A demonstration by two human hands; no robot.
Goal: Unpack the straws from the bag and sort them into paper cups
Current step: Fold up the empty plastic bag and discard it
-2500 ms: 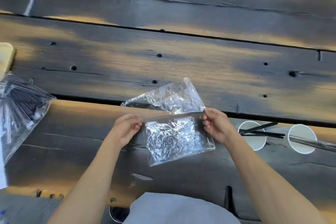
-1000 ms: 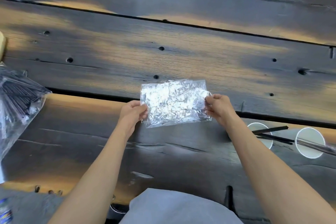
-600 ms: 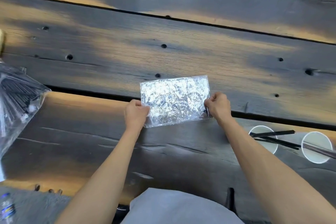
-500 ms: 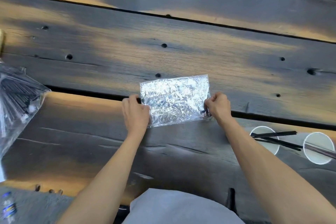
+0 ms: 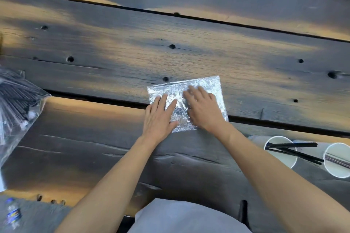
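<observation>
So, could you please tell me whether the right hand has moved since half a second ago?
Yes. The right hand has left the empty bag's right edge and now lies flat on its middle, farther from the paper cups.

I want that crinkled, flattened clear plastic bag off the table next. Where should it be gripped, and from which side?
Judging by its pose, take the crinkled clear plastic bag at its far right corner. It lies flat on the dark wooden plank table, with the left hand and right hand pressing its near and middle parts, so only that corner is bare. Come from the right, pinching the thin edge up.
</observation>
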